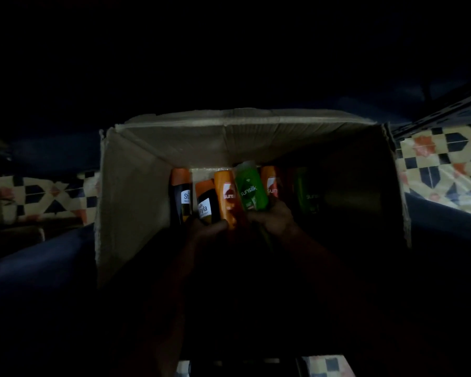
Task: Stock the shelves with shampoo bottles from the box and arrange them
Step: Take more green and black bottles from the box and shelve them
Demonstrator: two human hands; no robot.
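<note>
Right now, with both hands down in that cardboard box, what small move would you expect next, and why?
Probably lift out: the right hand already grips the green bottle, the left hand holds the black bottle, and both bottles are still inside the box.

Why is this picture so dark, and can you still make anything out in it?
Head view: badly underlit, and only the cardboard box and its bottles catch light. The green bottle reads clearly; both hands, left and right, are near-silhouettes at the bottles' lower ends, the box's right side sinks into shadow, and the wide lens bends the patterned tiles.
</note>
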